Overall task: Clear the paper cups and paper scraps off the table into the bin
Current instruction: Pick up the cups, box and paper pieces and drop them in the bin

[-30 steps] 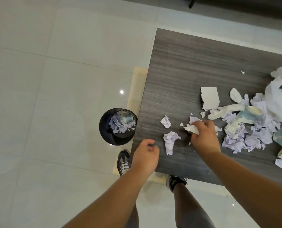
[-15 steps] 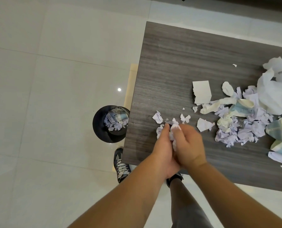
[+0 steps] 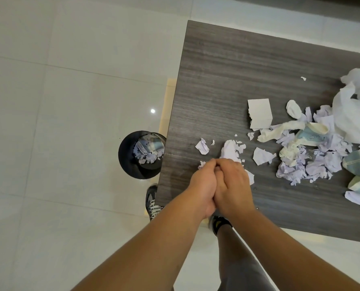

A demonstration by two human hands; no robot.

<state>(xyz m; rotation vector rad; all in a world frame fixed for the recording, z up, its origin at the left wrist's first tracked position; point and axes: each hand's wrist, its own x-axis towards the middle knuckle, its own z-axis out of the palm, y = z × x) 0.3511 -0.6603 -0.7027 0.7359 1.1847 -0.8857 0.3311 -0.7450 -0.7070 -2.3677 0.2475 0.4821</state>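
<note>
My left hand (image 3: 203, 185) and my right hand (image 3: 232, 187) are pressed together over the near left part of the dark wood table (image 3: 227, 70), cupped around a clump of pale paper scraps (image 3: 229, 151) that sticks out past the fingertips. Small loose scraps (image 3: 202, 146) lie just beyond the hands. A large heap of lilac and white scraps (image 3: 313, 162) lies to the right, with crushed blue-and-white paper cups (image 3: 310, 134) in it. The black bin (image 3: 130, 164) stands on the floor left of the table, holding scraps and a cup.
A folded white card (image 3: 260, 112) lies on the table beyond the scraps. A white plastic bag (image 3: 355, 114) sits at the right edge of view. My shoes (image 3: 153, 201) stand on the glossy tiled floor by the table's near left corner.
My hands came together from apart and gathered the scraps between them. The clump now sits a little farther from the table's near edge, and the view has shifted slightly.
</note>
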